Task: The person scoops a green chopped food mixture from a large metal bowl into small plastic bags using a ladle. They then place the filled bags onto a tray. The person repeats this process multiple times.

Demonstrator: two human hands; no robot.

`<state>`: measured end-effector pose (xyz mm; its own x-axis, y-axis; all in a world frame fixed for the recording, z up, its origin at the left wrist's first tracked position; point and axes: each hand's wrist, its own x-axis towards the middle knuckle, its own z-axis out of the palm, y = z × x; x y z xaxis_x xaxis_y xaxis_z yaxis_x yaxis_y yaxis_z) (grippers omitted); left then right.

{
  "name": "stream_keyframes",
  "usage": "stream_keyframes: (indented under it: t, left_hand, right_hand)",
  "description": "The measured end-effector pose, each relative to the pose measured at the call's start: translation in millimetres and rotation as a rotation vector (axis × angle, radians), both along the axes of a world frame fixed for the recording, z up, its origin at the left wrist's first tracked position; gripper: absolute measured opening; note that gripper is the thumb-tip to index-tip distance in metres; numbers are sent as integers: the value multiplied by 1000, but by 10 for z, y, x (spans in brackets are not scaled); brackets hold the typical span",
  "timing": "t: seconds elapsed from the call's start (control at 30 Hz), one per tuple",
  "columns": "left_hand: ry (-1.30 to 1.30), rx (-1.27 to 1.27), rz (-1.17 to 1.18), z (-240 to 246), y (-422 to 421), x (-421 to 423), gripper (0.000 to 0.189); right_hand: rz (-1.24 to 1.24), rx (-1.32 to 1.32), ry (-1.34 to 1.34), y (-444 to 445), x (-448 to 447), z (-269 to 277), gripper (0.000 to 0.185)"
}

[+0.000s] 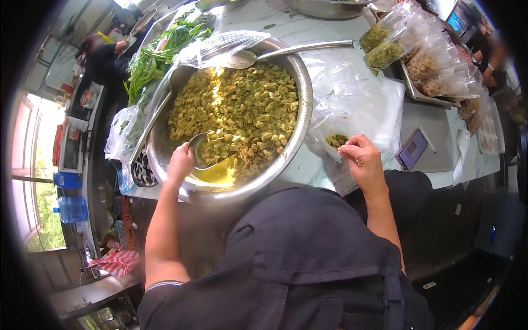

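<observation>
A large round metal bowl [306, 95] holds diced food in a green-yellow sauce [255, 107]. My left hand [180, 163] grips a metal scoop or small bowl [201, 150] by its edge, dipped into the food at the bowl's near left. To the right of the bowl, my right hand [363, 161] pinches the edge of a clear plastic bag [326, 128] with a little of the same food [337, 140] inside. A long-handled metal ladle [305, 46] lies across the bowl's far rim, partly beneath clear plastic.
Leafy greens [159, 60] lie at the far left. Empty clear bags [377, 107] are spread on the marble-patterned table. Filled bags [383, 51] and a metal tray [429, 99] of bagged food stand right, near a phone [412, 149]. One person [101, 60] is at the left, another [493, 62] at the right.
</observation>
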<state>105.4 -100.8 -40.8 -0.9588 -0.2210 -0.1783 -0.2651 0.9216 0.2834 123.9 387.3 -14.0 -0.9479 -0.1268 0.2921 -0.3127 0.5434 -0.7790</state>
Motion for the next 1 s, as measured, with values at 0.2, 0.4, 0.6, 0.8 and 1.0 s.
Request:
stream_keyframes:
  t: [0.2, 0.4, 0.6, 0.8, 1.0]
  left_hand:
    - [-21, 264, 9, 24, 178, -64, 27]
    - [-20, 433, 10, 280, 537, -152, 22]
    - [-27, 361, -45, 491, 773, -233, 19]
    - [-69, 400, -187, 760, 1086, -392, 25]
    - [-76, 216, -358, 1038, 1703, -566, 23]
  right_hand:
    - [53, -43, 56, -37, 33, -102, 17]
    - [76, -45, 172, -85, 70, -93, 15]
    - [158, 141, 49, -30, 115, -98, 14]
    - [181, 191, 123, -53, 192, -33, 17]
    - [198, 218, 161, -76, 201, -53, 17]
